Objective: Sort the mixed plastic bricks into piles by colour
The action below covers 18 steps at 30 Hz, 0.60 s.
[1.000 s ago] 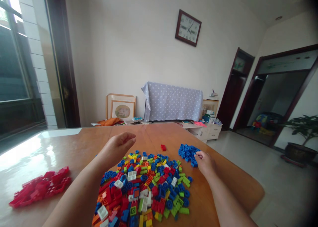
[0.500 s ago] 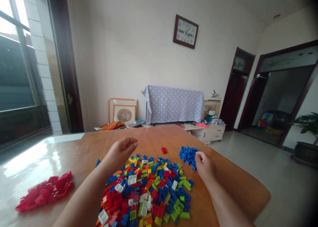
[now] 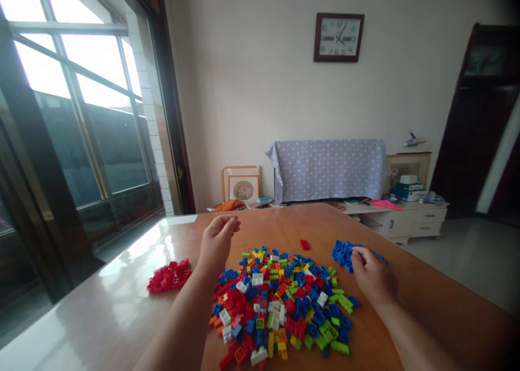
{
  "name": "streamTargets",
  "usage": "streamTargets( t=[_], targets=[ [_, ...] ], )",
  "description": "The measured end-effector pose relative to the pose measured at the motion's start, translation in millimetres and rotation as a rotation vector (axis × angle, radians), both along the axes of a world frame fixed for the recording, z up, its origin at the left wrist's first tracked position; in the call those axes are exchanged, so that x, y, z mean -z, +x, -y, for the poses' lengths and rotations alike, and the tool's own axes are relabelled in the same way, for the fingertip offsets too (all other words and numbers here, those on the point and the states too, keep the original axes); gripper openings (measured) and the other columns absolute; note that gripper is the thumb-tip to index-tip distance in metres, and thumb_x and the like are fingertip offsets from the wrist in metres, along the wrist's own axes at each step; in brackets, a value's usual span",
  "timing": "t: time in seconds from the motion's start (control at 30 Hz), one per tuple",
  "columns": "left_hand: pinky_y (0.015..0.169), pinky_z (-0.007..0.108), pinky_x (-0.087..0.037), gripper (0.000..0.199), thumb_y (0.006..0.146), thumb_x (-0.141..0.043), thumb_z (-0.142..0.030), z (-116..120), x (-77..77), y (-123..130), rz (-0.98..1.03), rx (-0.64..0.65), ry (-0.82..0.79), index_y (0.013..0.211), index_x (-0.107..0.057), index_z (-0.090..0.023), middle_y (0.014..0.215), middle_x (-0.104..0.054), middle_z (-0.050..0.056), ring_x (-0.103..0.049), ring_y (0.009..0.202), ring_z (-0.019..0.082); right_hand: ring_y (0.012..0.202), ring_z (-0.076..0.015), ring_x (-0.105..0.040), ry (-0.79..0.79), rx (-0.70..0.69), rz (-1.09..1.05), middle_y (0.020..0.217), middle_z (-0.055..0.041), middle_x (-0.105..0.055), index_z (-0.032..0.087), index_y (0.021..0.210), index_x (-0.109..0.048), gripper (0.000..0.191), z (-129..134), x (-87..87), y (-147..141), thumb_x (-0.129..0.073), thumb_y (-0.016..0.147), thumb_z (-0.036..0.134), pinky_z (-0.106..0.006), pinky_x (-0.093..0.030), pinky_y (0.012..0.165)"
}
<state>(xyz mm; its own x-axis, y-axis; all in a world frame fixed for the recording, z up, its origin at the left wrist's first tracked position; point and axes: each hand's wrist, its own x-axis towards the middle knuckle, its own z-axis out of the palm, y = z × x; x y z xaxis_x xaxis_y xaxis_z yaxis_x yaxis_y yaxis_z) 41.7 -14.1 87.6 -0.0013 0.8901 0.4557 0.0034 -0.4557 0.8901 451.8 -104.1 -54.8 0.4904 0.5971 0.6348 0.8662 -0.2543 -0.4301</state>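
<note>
Mixed heap (image 3: 280, 300) central, red pile (image 3: 169, 277) past nine, blue pile (image 3: 342, 255) at two

Dial centred on the heap, twelve toward the far edge of the bench (image 3: 280, 225). Left edge slants from ten down past nine; wide glossy wood between it and the red pile. White sheet (image 3: 181, 219) at the far corner, well out along ten. Right edge runs from one toward three, a narrower wood strip outside the blue pile. Room to move: brown wood from eleven to one, a lone red brick (image 3: 304, 245) at one.

Left hand (image 3: 219, 241) at ten, raised, thumb and fingers drawn together; cannot tell if a brick is inside. Right hand (image 3: 374, 276) between two and three, thumb and forefinger at the blue pile, partly covering it; cannot tell whether they pinch a piece.

Heap: loose plastic bricks, red, blue, white, yellow, orange; lime green gathers at three to four. Some hollow side up, some blue ones round. Blue pile small, tightly clustered. Red pile glossy, jumbled, well apart from the heap.
</note>
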Motion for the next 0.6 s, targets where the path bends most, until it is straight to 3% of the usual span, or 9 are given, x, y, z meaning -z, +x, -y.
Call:
streamTargets(
  t=[0.23, 0.4, 0.6],
  targets=[
    [0.075, 0.032, -0.05, 0.053, 0.074, -0.069, -0.062, 10, 50.8, -35, -0.003, -0.113, -0.198, 0.096, -0.07, -0.014, 0.095, -0.075, 0.012, -0.069, 0.087, 0.024, 0.093, -0.0257, -0.068, 0.033, -0.004, 0.059, 0.106, -0.0077, -0.075, 0.023, 0.105, -0.069, 0.035, 0, 4.9, 4, -0.043, 0.092, 0.041, -0.033, -0.045, 0.07],
    [0.088, 0.039, -0.051, 0.064, 0.084, -0.053, -0.068, 13, 91.3, -49, -0.037, -0.144, -0.26, 0.107, -0.069, -0.011, 0.115, -0.072, 0.019, -0.069, 0.104, 0.029, 0.09, -0.0262, -0.069, 0.021, -0.007, 0.086, 0.104, -0.0072, -0.076, 0.023, 0.105, -0.07, 0.034, -2, 12.4, 12, -0.045, 0.089, 0.04, -0.034, -0.044, 0.069],
    [0.103, 0.037, -0.043, 0.081, 0.091, -0.028, -0.075, 10, 111.6, -56, -0.397, -0.15, -0.277, 0.124, -0.066, -0.011, 0.132, -0.065, 0.018, -0.057, 0.128, 0.031, 0.09, -0.028, -0.069, 0.059, -0.036, 0.076, 0.103, -0.009, -0.076, 0.022, 0.1, -0.071, 0.034, 0, 12.6, 10, -0.047, 0.086, 0.042, -0.035, -0.046, 0.069]
  ],
)
